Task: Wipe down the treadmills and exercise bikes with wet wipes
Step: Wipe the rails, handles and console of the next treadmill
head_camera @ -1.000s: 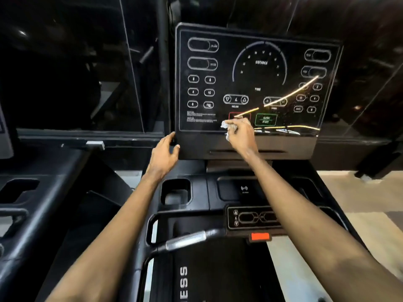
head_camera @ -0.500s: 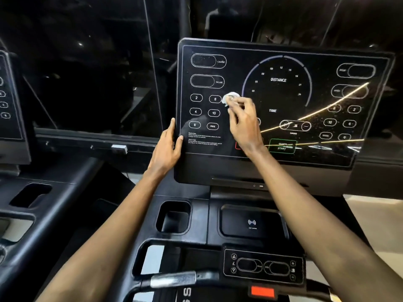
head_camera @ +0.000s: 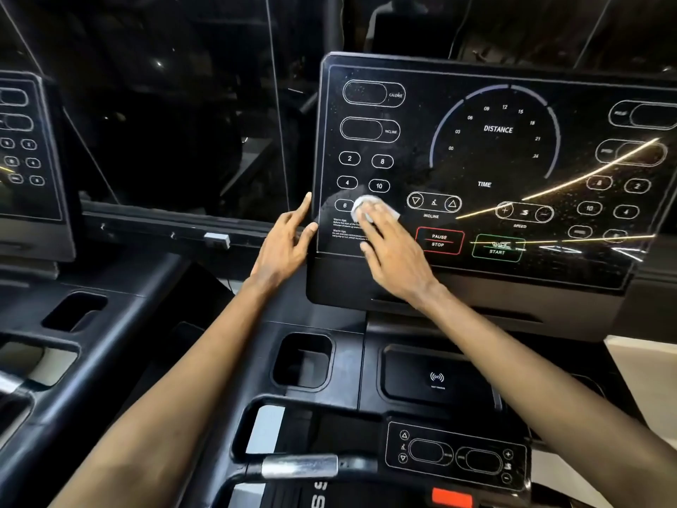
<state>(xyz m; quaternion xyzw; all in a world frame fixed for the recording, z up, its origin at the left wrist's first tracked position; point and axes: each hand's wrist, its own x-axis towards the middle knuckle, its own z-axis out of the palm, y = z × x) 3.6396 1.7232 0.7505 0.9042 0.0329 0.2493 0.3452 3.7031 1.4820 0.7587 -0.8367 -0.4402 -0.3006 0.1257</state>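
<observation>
Moved lower on the console panel (head_camera: 421,166), the wet wipe (head_camera: 362,209) is now pressed beside button 6 (head_camera: 344,205) under straight fingers of the right hand (head_camera: 394,256); the panel's left edge is touched by the loosely spread left hand (head_camera: 282,243).

White wipe (head_camera: 361,209), black console (head_camera: 476,159), red-outlined pause button (head_camera: 439,240), green-outlined start button (head_camera: 497,248).

White wet wipe (head_camera: 361,210) bunched against glossy black treadmill console (head_camera: 494,159), lower left
</observation>
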